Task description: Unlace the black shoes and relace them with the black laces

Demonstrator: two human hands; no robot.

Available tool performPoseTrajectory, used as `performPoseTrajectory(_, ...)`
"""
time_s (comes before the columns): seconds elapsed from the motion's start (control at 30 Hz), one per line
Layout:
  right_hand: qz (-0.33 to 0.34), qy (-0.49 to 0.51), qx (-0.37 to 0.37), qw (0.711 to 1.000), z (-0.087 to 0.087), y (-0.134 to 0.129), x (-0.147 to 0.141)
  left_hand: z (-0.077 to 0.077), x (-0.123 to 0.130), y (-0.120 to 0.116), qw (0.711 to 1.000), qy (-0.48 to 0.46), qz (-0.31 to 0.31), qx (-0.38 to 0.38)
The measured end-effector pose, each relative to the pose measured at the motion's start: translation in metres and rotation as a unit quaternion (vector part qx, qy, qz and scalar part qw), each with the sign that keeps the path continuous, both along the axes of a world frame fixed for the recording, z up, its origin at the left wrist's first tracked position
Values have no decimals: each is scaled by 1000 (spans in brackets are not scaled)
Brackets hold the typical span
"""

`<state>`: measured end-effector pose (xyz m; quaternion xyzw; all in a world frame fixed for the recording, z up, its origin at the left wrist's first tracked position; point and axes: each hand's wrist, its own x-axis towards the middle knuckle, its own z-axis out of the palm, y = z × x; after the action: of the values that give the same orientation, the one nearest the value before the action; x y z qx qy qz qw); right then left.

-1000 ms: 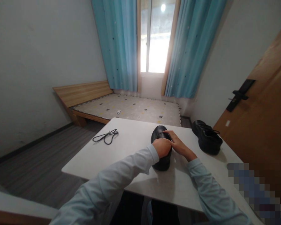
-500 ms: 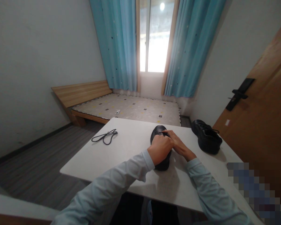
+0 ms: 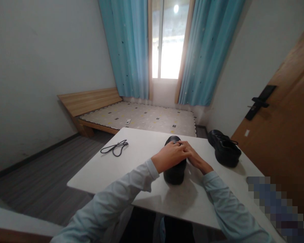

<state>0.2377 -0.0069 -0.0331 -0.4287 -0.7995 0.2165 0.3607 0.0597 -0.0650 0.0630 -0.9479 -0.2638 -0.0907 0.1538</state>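
Observation:
A black shoe (image 3: 174, 175) rests on the white table (image 3: 136, 175), toe away from me, with its middle covered by my hands. My left hand (image 3: 169, 156) reaches across the shoe from the left, fingers bent and pressed together over the lacing area. From the other side, my right hand (image 3: 194, 157) meets it there with curled fingers. The fingertips overlap, and whatever they pinch is hidden. Further left on the tabletop lies a loose black shoelace (image 3: 116, 147) in loops. The matching black shoe (image 3: 226, 153) stands at the right with lacing showing.
Beyond the table is a bed (image 3: 147, 114) with a patterned mattress and a small white remote (image 3: 128, 121) on it. A wooden door (image 3: 283, 135) with a black handle is close to the table's right edge. A blurred, pixelated patch covers the lower right.
My left hand has gone from a more fist-like shape to a flatter one, its wrist shifting left and uncovering more of the shoe's heel. My right hand stays nearly in place.

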Motion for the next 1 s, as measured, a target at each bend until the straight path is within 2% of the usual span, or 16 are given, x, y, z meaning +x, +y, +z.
performPoseTrajectory(0.13,5,-1,6,1000,0,1,1,1,-6,0,999,27,-7,-19)
performPoseTrajectory(0.43,-9,10,-14,1000,8,-3,-2,5,-17,-1,999,-4,29,-34)
performPoseTrajectory(0.73,-7,9,-9,1000,4,1,0,2,-19,3,998,-22,42,-37)
performPoseTrajectory(1.0,-9,10,-12,1000,10,-2,-2,2,-20,-9,997,-45,60,-27)
